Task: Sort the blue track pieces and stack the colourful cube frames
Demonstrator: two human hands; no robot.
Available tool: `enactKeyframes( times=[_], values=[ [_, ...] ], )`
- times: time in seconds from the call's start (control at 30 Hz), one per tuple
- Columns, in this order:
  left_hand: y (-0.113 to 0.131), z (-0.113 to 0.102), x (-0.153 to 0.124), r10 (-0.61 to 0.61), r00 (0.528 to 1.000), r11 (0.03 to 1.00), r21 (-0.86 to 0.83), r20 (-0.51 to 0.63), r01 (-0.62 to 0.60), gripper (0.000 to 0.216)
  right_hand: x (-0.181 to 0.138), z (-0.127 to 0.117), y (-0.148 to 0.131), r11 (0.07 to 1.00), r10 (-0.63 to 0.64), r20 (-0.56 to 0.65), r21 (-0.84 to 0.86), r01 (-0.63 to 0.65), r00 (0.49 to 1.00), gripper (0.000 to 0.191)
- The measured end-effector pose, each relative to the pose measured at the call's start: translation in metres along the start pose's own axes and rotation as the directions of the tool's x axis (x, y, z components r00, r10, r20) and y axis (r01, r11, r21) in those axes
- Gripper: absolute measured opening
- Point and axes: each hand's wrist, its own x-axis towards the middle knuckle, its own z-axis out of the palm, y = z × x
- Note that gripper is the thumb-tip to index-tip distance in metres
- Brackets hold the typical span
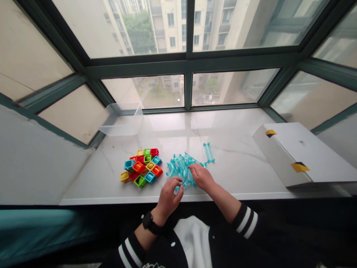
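The left hand curls, its grip pinching the near side of a clump of clear teal plastic tracks by the front edge of the marble bench. The right hand lies palm-down across the clump, fingers pressed together. Coloured plastic cubes sit just left

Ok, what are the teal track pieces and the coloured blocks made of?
The teal track pieces look like clear tinted plastic, glossy; light passes through them. The coloured blocks look like opaque moulded plastic with a shiny finish and solid, even colour; the exact plastic can't be told.
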Motion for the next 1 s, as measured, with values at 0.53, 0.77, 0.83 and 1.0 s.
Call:
enactKeyframes(
  times=[0.53,0.77,0.83,1.0],
  values=[
    [-0.012,-0.015,0.002,-0.165,0.983,0.942,-0.307,-0.079,0.134,0.020,0.008,0.005,0.000,0.996,-0.046,0.067,-0.072,0.051,0.997,0.039],
    [-0.007,-0.020,0.012,-0.019,0.985,0.991,-0.132,-0.170,-0.004,0.004,0.008,0.002,-0.005,0.992,-0.078,0.085,-0.095,0.086,0.993,0.034],
    [-0.005,-0.018,0.016,0.032,0.987,0.995,-0.087,-0.155,-0.046,0.005,0.006,-0.002,-0.007,0.990,-0.074,0.091,-0.114,0.084,0.993,0.033],
    [0.001,-0.010,0.030,0.134,0.987,0.991,-0.008,-0.088,-0.135,0.010,-0.005,-0.021,-0.007,0.994,-0.111,0.034,0.014,0.111,0.993,0.032]
  ],
)
